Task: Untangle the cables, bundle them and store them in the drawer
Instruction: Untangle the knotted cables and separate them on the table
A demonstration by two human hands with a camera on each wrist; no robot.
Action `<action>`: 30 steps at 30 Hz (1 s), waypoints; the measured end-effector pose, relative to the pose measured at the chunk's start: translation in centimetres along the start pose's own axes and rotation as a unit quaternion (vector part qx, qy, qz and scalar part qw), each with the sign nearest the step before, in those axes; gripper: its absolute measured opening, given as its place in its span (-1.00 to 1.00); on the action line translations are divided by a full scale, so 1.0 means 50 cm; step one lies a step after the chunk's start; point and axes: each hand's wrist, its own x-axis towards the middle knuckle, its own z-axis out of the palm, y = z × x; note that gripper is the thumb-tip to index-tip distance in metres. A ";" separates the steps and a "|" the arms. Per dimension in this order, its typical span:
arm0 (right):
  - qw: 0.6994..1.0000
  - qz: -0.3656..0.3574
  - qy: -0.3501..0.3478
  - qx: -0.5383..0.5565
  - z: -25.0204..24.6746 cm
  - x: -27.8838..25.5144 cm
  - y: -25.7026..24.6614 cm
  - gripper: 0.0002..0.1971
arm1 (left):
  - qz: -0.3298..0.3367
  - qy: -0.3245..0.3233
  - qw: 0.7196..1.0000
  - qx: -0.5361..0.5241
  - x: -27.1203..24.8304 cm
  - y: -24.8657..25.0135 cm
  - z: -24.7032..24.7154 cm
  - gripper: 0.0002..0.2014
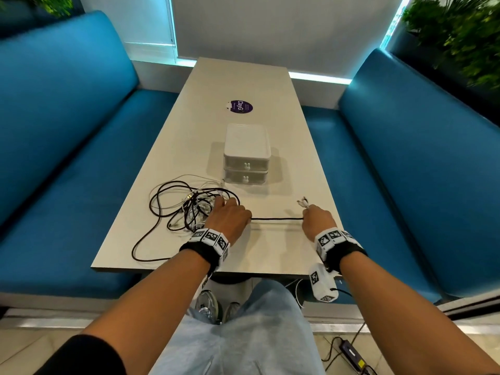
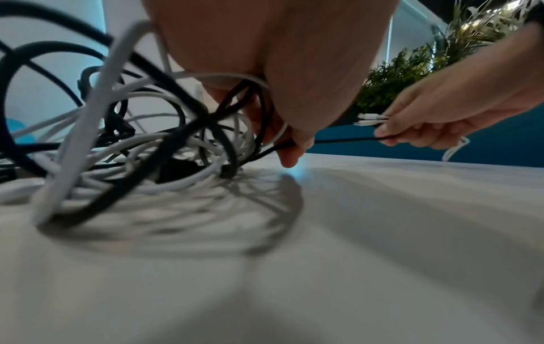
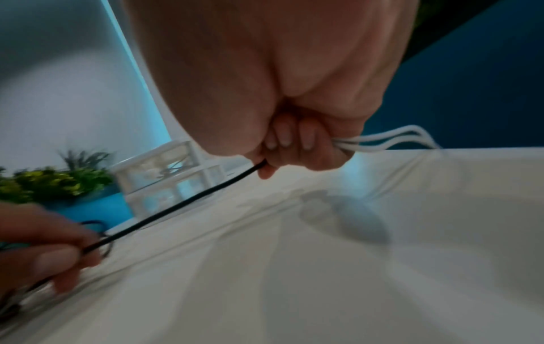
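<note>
A tangle of black and white cables point(image 1: 186, 209) lies on the near left of the white table point(image 1: 243, 85). My left hand point(image 1: 230, 215) rests on the tangle's right edge, and its fingers point(image 2: 291, 151) pinch a black cable point(image 1: 276, 218). That cable runs taut to my right hand point(image 1: 315, 219). The right hand point(image 3: 282, 149) grips the black cable point(image 3: 188, 200) together with folded white cable point(image 3: 391, 137); white plugs point(image 1: 303, 201) stick out past its fingers. The small white two-drawer box point(image 1: 246, 155) stands mid-table beyond the hands, both drawers pushed in.
A purple round sticker point(image 1: 239, 106) lies further up the table. Blue padded benches point(image 1: 67, 131) flank both sides. Plants point(image 1: 460, 36) stand behind the right bench. A power adapter with cord point(image 1: 351, 353) lies on the floor by my right leg.
</note>
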 end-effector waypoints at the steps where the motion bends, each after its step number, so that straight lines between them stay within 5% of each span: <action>1: 1.000 0.007 -0.001 -0.001 -0.004 0.000 0.010 -0.76 | 0.004 -0.001 1.000 0.004 0.000 -0.002 0.000 -0.79; 7: 0.990 -0.090 -0.026 0.105 -0.011 -0.019 -0.038 -0.77 | 0.036 -0.027 0.998 0.052 -0.005 0.018 0.000 -0.82; 12: 0.957 -0.167 -0.139 0.194 0.014 -0.055 -0.121 -0.77 | 0.050 -0.025 0.997 0.060 -0.004 0.025 -0.003 -0.81; 17: 0.961 -0.239 -0.092 0.103 0.035 -0.078 -0.176 -0.76 | 0.059 -0.027 0.996 0.053 -0.015 0.019 -0.005 -0.75; 30: 0.955 -0.227 -0.021 -0.188 -0.013 -0.040 -0.077 -0.71 | 0.065 0.006 0.996 0.066 -0.020 0.013 0.006 -0.79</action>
